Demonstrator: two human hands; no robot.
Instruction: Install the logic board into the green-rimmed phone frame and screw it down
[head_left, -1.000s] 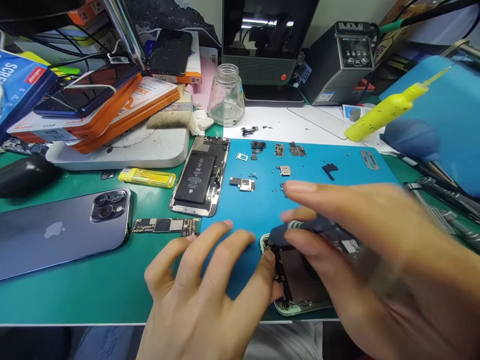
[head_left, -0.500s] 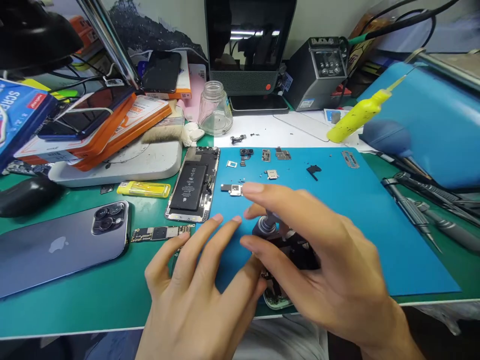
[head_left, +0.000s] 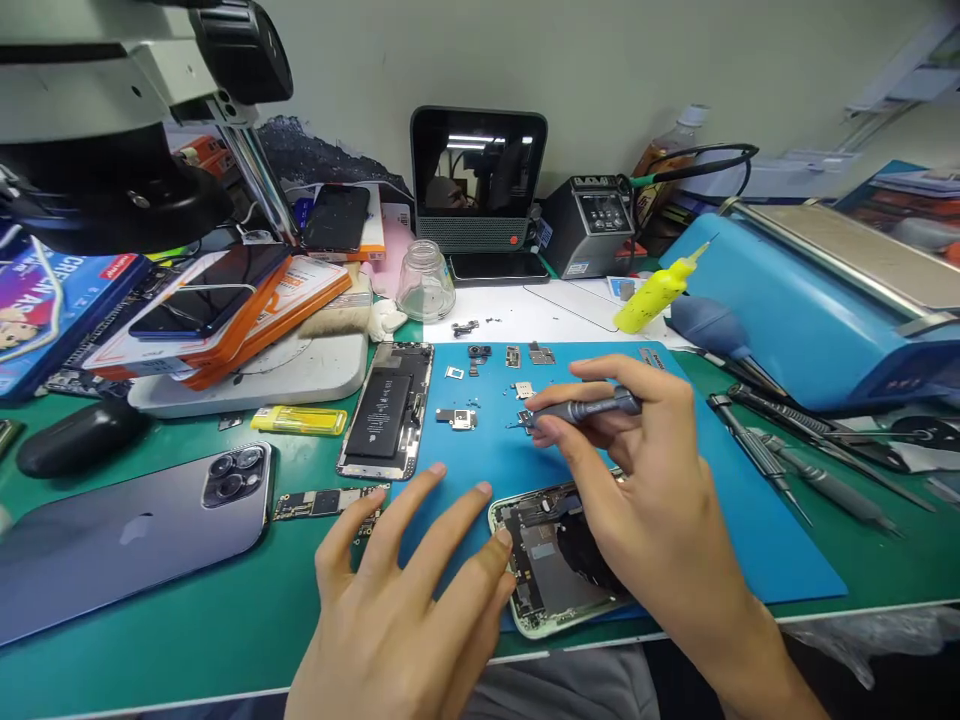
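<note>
My right hand (head_left: 645, 500) pinches a grey screwdriver (head_left: 592, 408), its tip pointing left at small metal parts (head_left: 523, 390) on the blue mat (head_left: 757, 530). My left hand (head_left: 405, 610) lies flat with fingers spread, one fingertip touching the corner of an opened phone frame (head_left: 544, 570) near the table's front edge. Part of that frame is hidden under my right hand. Another opened phone with a black battery (head_left: 386, 408) lies at the mat's left edge.
A purple phone (head_left: 112, 530) lies face down at left beside a logic board (head_left: 330, 500) and a yellow lighter (head_left: 300, 421). Tweezers and screwdrivers (head_left: 795, 465) lie right of the mat. A glass jar (head_left: 425, 282), yellow bottle (head_left: 656, 292), soldering station (head_left: 589, 227) and microscope (head_left: 112, 130) stand behind.
My right hand has lifted off the opened phone frame and carried the screwdriver back toward the small parts. The view has tilted up. My left hand has stayed beside the frame.
</note>
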